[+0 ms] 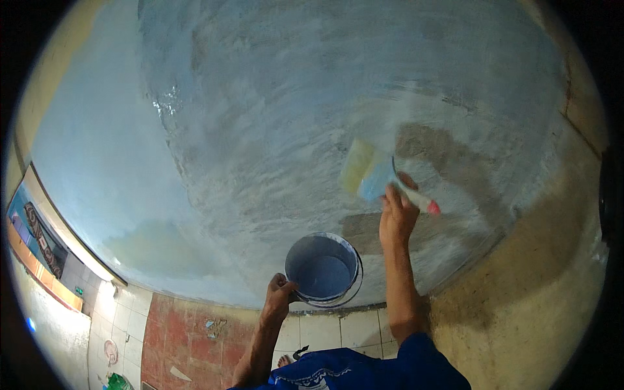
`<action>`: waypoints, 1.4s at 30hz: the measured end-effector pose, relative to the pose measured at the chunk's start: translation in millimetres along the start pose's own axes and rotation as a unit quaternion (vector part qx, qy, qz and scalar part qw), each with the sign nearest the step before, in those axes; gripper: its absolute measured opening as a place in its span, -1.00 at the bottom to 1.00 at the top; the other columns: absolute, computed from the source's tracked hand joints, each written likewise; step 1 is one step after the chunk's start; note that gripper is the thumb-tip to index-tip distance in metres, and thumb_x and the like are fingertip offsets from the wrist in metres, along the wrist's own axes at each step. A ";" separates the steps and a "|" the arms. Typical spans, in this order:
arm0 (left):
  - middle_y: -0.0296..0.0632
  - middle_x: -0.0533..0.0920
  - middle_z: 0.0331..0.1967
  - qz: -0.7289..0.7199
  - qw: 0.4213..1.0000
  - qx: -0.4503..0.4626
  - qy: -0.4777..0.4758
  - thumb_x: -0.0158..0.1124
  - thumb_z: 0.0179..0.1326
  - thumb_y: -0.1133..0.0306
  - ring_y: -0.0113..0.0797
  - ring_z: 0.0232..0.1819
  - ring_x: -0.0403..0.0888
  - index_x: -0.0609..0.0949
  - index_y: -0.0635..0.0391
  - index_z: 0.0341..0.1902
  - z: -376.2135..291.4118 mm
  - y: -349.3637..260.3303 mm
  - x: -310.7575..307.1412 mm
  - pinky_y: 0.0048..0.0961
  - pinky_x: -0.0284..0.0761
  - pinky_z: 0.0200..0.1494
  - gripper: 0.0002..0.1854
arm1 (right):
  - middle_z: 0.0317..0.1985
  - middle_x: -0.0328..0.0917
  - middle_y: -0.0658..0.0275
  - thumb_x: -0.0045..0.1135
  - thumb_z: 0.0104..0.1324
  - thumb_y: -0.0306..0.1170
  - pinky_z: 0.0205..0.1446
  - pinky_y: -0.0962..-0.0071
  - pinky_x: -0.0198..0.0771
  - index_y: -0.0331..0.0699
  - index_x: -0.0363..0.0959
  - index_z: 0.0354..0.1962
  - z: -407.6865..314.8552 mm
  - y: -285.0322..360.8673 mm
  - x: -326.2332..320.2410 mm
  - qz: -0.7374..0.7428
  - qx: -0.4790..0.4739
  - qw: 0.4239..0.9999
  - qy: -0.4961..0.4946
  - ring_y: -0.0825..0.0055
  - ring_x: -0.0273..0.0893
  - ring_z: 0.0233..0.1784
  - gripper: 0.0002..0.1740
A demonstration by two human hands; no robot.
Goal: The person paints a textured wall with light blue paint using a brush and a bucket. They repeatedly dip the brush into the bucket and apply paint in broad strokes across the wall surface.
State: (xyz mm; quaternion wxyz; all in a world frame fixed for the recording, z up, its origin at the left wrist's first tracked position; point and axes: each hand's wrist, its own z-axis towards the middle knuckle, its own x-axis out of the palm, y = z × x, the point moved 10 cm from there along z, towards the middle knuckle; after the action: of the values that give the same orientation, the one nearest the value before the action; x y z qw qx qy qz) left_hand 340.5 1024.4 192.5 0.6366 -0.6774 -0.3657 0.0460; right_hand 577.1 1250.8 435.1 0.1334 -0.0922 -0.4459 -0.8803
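My right hand [399, 212] grips a wide paintbrush [378, 178] by its pale, red-tipped handle. Its blurred bristles are against or very close to the wall [273, 146], which is coated in uneven grey-blue paint. Brown unpainted patches [421, 144] show around the brush and below it. At the rim of a round paint bucket [322, 273], my left hand [280, 295] holds on from the left side. Grey-blue paint lies inside the bucket, and its thin wire handle hangs down at the right.
A yellowish side wall [512, 292] meets the painted one at a corner on the right. Below are white floor tiles [319, 331] and a red floor area [195, 341] with bits of debris. A doorway [58, 243] opens at the far left; a green bag [118, 381] lies at lower left.
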 end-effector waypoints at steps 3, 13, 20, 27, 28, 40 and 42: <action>-0.09 0.49 -0.35 -0.005 1.000 0.007 -0.006 0.24 0.07 0.53 -0.23 -0.41 0.63 0.35 0.26 -0.27 6.3 -1.7 12.5 -0.22 0.75 -0.38 -0.75 | 0.04 0.51 0.12 0.31 0.31 -0.43 0.16 0.36 0.48 -0.42 0.38 0.12 64.5 54.9 29.9 0.077 -0.172 0.982 0.018 0.42 0.51 0.09 -0.51; -0.02 0.54 -0.31 0.066 0.997 -0.013 -0.037 0.26 0.12 0.48 -0.10 -0.38 0.67 0.41 0.30 -0.23 4.4 43.0 -9.1 -0.19 0.73 -0.38 -0.76 | -0.12 0.65 0.18 0.35 0.27 -0.43 0.08 0.35 0.53 -0.40 0.54 -0.05 174.0 87.3 -120.4 -0.090 -0.281 0.948 -0.123 0.41 0.61 -0.03 -0.67; -0.22 0.42 -0.45 0.075 0.995 -0.024 -0.055 0.27 0.03 0.52 -0.34 -0.48 0.52 0.36 0.18 -0.33 1.0 61.6 -34.2 -0.35 0.62 -0.44 -0.75 | -0.13 0.66 0.20 0.35 0.26 -0.47 0.03 0.38 0.54 -0.36 0.59 -0.08 200.6 87.3 -223.9 -0.119 -0.262 0.929 -0.235 0.46 0.63 -0.08 -0.71; -0.20 0.42 -0.48 0.036 0.996 -0.050 -0.065 0.28 0.00 0.56 -0.28 -0.55 0.57 0.34 0.15 -0.34 -21.6 60.7 -36.3 -0.23 0.72 -0.46 -0.73 | -0.20 0.63 0.30 0.39 0.13 -0.43 -0.02 0.33 0.52 -0.14 0.64 -0.14 171.0 125.8 -95.8 -0.402 -0.407 0.784 -0.240 0.30 0.61 -0.09 -0.71; -0.19 0.43 -0.48 0.041 0.997 -0.041 -0.060 0.28 0.00 0.56 -0.28 -0.54 0.58 0.34 0.15 -0.34 -23.9 57.2 -35.3 -0.21 0.73 -0.44 -0.72 | -0.22 0.62 0.31 0.38 0.11 -0.44 -0.02 0.31 0.51 -0.11 0.65 -0.15 157.0 132.3 -61.3 -0.410 -0.448 0.764 -0.218 0.30 0.60 -0.08 -0.71; -0.21 0.41 -0.46 0.049 0.996 -0.023 -0.069 0.30 -0.03 0.54 -0.29 -0.53 0.56 0.32 0.15 -0.32 -44.8 51.9 -93.5 -0.23 0.73 -0.44 -0.69 | -0.19 0.57 0.28 0.36 0.11 -0.50 -0.12 0.32 0.53 -0.08 0.55 -0.13 21.9 166.5 179.4 -0.135 -0.475 0.869 0.011 0.25 0.57 -0.15 -0.66; -0.21 0.41 -0.46 0.018 0.996 -0.037 -0.081 0.30 -0.03 0.54 -0.30 -0.54 0.56 0.32 0.15 -0.32 -50.4 58.7 -97.2 -0.23 0.73 -0.45 -0.68 | -0.18 0.60 0.25 0.33 0.19 -0.52 -0.05 0.40 0.50 -0.20 0.56 -0.12 33.2 157.5 172.1 -0.075 -0.469 0.880 0.026 0.31 0.60 -0.15 -0.72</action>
State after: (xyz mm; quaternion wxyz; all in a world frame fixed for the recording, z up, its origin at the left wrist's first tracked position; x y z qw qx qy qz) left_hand 321.9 933.3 110.0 0.5783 -0.7012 -0.4053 0.0984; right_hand 465.4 1162.1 622.7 0.0199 -0.0870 0.0174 -0.9959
